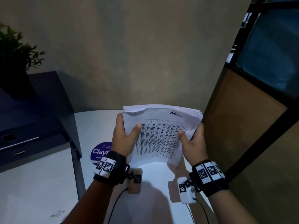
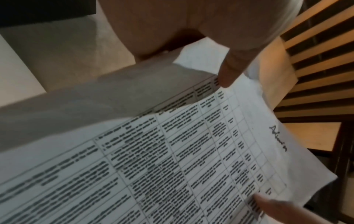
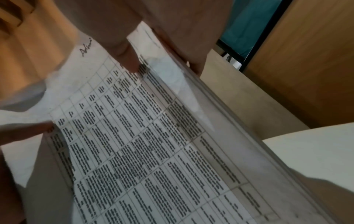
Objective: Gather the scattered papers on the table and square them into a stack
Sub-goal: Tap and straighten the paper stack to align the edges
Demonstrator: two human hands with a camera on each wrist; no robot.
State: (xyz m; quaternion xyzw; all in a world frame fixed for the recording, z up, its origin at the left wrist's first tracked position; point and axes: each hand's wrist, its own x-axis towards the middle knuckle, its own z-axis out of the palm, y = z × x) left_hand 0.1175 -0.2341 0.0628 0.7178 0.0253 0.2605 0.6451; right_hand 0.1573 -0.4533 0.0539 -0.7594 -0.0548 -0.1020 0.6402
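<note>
Gripping gathered papers (image 1: 159,138) at both sides with left hand (image 1: 124,138) and right hand (image 1: 194,143) over tabletop (image 1: 95,125); yet to square uneven edges.

The papers (image 1: 159,139) form one thick white sheaf, tilted up and bowed. The left hand (image 1: 124,136) grips its left edge and the right hand (image 1: 194,143) its right edge, thumbs on the top sheet and fingers behind. The top sheet shows a printed table and a handwritten word. The far edges fan unevenly.

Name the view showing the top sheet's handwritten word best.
Left wrist: the handwritten word is large and whole. Head shows it whole but small; right wrist has its end hidden behind the right hand.
</note>
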